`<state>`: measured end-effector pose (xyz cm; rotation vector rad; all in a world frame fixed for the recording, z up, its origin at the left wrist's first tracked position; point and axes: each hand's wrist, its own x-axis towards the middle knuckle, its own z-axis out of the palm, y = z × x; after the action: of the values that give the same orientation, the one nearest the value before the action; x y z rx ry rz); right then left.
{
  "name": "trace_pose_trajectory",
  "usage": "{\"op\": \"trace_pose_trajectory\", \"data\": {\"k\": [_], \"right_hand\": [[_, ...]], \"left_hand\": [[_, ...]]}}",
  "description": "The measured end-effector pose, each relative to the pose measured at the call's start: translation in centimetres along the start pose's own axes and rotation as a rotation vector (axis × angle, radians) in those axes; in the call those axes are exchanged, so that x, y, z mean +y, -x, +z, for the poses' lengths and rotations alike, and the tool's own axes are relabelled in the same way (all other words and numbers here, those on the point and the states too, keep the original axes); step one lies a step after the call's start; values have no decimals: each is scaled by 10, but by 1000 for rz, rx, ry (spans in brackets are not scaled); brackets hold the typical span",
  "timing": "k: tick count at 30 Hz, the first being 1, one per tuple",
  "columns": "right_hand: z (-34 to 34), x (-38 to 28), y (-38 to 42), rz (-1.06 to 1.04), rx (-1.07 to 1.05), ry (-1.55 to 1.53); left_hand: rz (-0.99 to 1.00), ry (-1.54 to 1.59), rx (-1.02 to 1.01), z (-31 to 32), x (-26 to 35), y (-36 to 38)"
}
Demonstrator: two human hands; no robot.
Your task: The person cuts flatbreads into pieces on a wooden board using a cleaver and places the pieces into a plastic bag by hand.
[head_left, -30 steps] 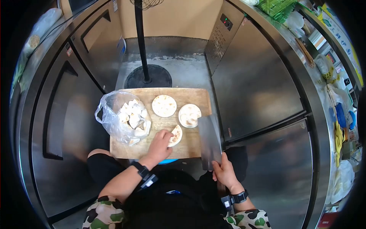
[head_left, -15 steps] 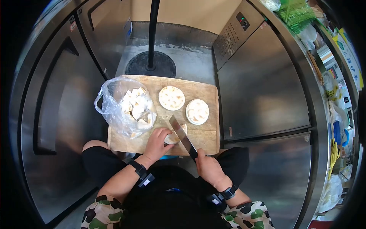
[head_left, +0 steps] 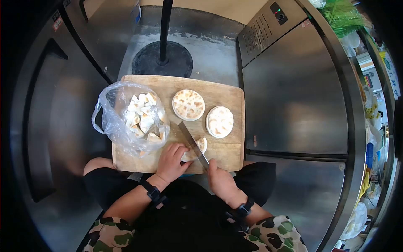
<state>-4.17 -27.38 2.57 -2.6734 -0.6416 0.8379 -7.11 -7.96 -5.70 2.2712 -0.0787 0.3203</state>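
Flatbread (head_left: 200, 147) pinned; cleaver (head_left: 192, 144) seemingly gripped.

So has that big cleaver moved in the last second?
Yes. The cleaver has swung left from the cutting board's right edge to the flatbread piece under the left hand, gripped by the right hand.

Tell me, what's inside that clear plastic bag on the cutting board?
The plastic bag on the cutting board holds pale cut flatbread wedges. Pieces underneath the top layer are covered.
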Motion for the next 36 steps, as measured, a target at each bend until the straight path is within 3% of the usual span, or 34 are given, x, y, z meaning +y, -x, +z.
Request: {"op": "trace_pose_trajectory", "data": {"k": [7,16,28,36], "right_hand": [[11,5,-24,-86,144,-52],[9,0,37,-102,317,-110],[17,-3,45,-93,113,-30],[9,-5,28,-80,-10,-89]], "left_hand": [[6,-45,97,10,0,11],[-81,105,95,-1,6,35],[-45,58,123,-2,5,27],[-116,70,20,-5,0,20]]}}
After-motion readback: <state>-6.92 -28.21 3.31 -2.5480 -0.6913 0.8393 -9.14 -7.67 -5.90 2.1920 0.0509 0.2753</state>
